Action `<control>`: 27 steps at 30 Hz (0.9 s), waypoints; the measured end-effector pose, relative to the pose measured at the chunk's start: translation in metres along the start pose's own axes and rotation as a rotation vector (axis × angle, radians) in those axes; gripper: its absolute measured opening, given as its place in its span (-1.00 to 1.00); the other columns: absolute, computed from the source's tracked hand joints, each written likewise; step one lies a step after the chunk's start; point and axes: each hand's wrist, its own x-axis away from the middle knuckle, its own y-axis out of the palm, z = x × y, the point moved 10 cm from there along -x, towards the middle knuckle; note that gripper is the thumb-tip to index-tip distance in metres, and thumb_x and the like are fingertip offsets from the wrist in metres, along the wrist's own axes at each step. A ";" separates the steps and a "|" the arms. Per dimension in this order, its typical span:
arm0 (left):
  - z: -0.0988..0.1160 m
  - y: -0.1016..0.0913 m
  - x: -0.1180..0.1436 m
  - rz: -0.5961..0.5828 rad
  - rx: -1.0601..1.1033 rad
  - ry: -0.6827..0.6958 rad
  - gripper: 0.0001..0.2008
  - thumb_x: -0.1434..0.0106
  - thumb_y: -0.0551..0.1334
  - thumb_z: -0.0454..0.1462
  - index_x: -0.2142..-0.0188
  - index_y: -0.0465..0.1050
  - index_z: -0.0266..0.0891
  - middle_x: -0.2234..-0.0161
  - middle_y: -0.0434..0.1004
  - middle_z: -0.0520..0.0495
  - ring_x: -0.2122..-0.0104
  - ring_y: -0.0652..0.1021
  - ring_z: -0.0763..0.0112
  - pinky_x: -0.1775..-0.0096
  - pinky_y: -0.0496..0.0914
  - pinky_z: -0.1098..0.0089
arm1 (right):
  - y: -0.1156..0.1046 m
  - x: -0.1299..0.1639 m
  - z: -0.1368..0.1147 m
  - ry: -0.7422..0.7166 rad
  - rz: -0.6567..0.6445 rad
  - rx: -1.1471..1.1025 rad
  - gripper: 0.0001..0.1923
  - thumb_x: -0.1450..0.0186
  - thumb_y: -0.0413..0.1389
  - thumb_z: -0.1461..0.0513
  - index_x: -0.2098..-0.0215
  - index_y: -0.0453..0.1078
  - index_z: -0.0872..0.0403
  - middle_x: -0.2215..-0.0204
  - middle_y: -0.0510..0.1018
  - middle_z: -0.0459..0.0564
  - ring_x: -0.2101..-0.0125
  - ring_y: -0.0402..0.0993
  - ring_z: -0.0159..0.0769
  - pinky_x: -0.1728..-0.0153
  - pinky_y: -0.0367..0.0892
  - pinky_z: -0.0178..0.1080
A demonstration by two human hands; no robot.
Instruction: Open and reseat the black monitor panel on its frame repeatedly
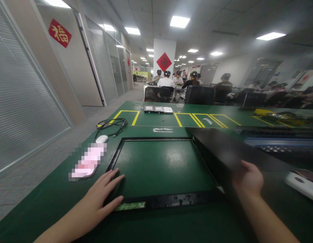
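A black rectangular monitor bezel point(176, 200) lies flat on the green table, its middle open. My left hand point(105, 192) rests on the bezel's near left corner with fingers spread. Close to that thumb, a small green circuit board point(133, 205) sits on the bezel's near bar. My right hand point(249, 180) grips a dark flat panel point(222, 148), thumb on its upper face and fingers hidden beneath. The panel tilts over the bezel's right side, its outer part blurred. Whether it touches the bezel along that side is hard to tell.
Left of the bezel are a black cable point(112, 126), a white mouse point(101, 139) and a blurred-out pink phone-like item point(89, 162). Hard drives point(158, 109) sit at the far edge. A white device point(302, 185) lies at right. People sit at tables beyond.
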 end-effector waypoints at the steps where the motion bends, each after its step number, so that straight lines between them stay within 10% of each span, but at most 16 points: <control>1: 0.000 -0.001 0.000 0.007 0.006 0.004 -0.44 -0.36 0.08 0.08 -0.28 0.32 0.04 -0.37 0.25 -0.12 -0.32 0.26 -0.05 -0.22 0.19 -0.15 | -0.001 0.000 0.004 0.033 0.022 -0.004 -0.89 -0.01 0.16 0.34 0.54 0.31 0.06 0.57 0.46 -0.17 0.49 0.51 -0.35 0.46 0.48 -0.32; 10: 0.001 -0.002 -0.001 0.017 0.039 -0.004 -0.47 -0.34 0.12 0.07 -0.24 0.38 0.05 -0.34 0.31 -0.12 -0.31 0.27 -0.07 -0.21 0.21 -0.17 | -0.011 0.003 0.040 0.324 0.120 0.018 -0.80 -0.02 0.05 0.42 0.43 0.34 0.04 0.53 0.53 -0.14 0.54 0.50 -0.31 0.42 0.54 -0.20; 27: 0.000 -0.002 -0.001 0.014 0.027 -0.007 -0.48 -0.33 0.12 0.08 -0.22 0.41 0.07 -0.33 0.32 -0.09 -0.31 0.28 -0.06 -0.21 0.22 -0.14 | -0.013 -0.002 0.053 0.405 0.057 0.052 -0.77 -0.07 0.08 0.42 0.33 0.36 0.02 0.48 0.57 -0.14 0.55 0.51 -0.29 0.41 0.58 -0.10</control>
